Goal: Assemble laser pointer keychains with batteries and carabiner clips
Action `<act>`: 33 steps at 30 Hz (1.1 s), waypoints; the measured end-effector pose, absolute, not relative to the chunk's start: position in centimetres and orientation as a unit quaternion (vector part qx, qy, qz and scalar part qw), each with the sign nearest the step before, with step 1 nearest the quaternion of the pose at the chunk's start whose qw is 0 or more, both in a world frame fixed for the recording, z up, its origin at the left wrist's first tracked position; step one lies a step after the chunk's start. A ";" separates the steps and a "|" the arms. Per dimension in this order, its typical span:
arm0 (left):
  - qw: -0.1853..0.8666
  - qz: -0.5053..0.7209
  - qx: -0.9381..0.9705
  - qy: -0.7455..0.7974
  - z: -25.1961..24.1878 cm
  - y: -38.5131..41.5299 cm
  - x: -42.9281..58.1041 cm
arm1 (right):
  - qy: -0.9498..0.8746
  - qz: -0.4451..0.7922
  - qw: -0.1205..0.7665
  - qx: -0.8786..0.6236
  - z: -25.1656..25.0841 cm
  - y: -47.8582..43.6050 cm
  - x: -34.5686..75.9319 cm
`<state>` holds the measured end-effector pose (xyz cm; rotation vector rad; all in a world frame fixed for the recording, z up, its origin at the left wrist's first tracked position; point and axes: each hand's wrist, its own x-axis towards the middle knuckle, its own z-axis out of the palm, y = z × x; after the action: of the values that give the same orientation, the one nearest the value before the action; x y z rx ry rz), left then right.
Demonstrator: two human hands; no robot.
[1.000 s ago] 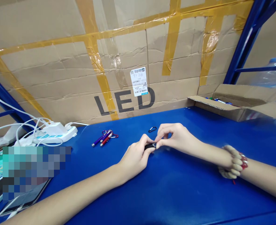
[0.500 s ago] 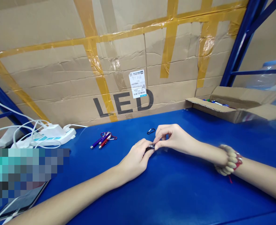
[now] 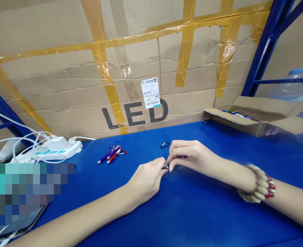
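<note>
My left hand (image 3: 147, 178) is closed round a small dark penlight (image 3: 166, 165). Only its shiny silver end shows past the fingers; the rest is hidden in the fist. At that end, the thumb and fingertips of my right hand (image 3: 187, 154) pinch the same penlight. Just behind the hands a black carabiner clip (image 3: 164, 145) lies loose on the blue tabletop (image 3: 192, 206). Farther left, a purple penlight (image 3: 105, 156) and a red penlight (image 3: 112, 157) lie side by side, with coloured clips at their far ends.
A power strip (image 3: 66, 151) with white cables stands at the left, and a phone (image 3: 25, 221) lies nearer. An open cardboard box (image 3: 254, 127) with small coloured items is at the back right. Behind the table rises a large taped carton (image 3: 64, 85).
Both hands have moved slightly nearer to me with the penlight, and my right wrist has shifted down and right. The clip and the other penlights lie where they were.
</note>
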<state>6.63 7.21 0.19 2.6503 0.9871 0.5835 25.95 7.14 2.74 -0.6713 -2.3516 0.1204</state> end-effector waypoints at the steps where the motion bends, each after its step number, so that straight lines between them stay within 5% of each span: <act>1: 0.125 0.197 0.911 0.341 0.2 7.2 6.6 | -0.905 0.042 0.336 -0.258 2.7 7.1 25.9; 19: 0.166 0.207 0.900 0.346 0.3 7.0 6.6 | -0.909 -0.168 0.255 -0.283 3.0 6.6 25.7; 33: 0.179 0.291 0.893 0.292 0.2 7.0 6.2 | -0.909 -0.180 0.257 -0.274 3.9 6.2 25.6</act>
<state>6.25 6.99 0.18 2.5262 0.8252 0.8228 25.60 6.23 3.88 -0.7430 -2.4670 -0.4874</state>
